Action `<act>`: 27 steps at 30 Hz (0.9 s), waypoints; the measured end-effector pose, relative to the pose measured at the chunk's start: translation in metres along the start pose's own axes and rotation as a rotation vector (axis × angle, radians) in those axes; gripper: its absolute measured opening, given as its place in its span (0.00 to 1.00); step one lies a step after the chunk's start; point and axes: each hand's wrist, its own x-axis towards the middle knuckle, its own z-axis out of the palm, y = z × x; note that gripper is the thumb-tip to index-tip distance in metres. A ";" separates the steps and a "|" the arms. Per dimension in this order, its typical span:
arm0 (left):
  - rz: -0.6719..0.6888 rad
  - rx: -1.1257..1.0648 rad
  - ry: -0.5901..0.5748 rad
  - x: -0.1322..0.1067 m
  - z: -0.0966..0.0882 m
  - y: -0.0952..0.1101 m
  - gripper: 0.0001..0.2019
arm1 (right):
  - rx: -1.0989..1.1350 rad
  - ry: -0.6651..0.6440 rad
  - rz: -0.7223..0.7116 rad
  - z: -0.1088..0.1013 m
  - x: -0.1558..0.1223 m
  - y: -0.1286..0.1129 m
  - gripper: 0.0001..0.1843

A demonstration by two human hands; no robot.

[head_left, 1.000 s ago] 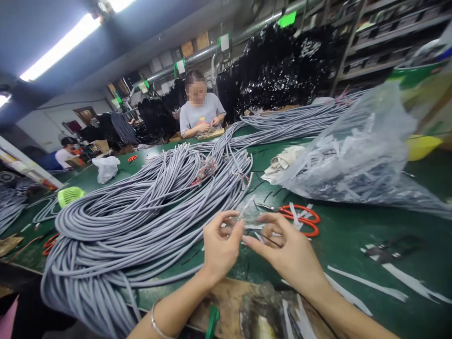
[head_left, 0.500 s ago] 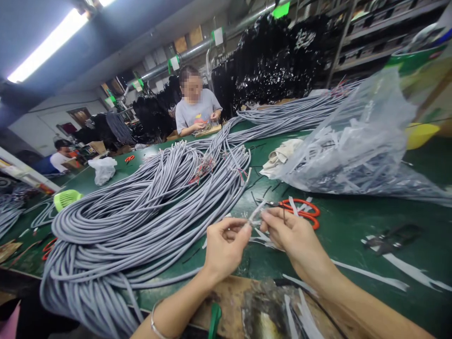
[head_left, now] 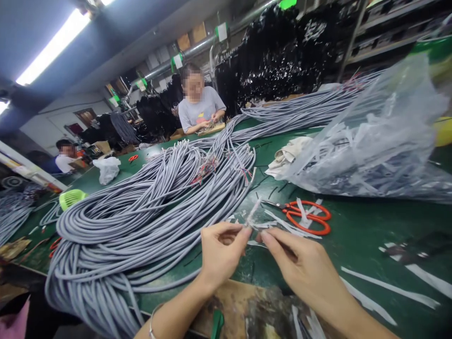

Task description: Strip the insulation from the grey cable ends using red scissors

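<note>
White strip (head_left: 253, 213) slants up and away, base pinched in left hand's (head_left: 221, 254) grip, right hand's (head_left: 303, 268) grip unclear.

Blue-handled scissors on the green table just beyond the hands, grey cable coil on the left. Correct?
No: the head view shows the scissors have orange handles, not blue. They do lie on the green table just beyond the left hand, which pinches a pale strip, and the right hand; grey cable coil on the left.
</note>
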 end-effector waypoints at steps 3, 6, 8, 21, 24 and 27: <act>0.054 0.054 0.003 -0.001 -0.001 -0.005 0.10 | 0.029 0.025 0.038 -0.003 0.000 -0.003 0.19; 0.108 0.122 0.026 -0.001 -0.003 -0.007 0.09 | 0.113 0.236 0.121 -0.009 -0.007 -0.008 0.17; 0.126 0.147 0.039 -0.001 -0.003 -0.007 0.09 | 0.154 0.373 0.132 -0.012 -0.011 -0.011 0.16; 0.218 0.271 -0.021 -0.006 -0.004 -0.007 0.07 | -0.058 0.015 -0.062 -0.006 -0.002 -0.007 0.19; 0.294 0.330 -0.037 -0.006 -0.005 -0.006 0.07 | -0.072 0.035 -0.084 -0.006 -0.002 -0.007 0.18; 0.442 0.389 -0.022 -0.006 -0.005 -0.005 0.05 | -0.084 0.020 -0.081 -0.006 -0.002 -0.006 0.19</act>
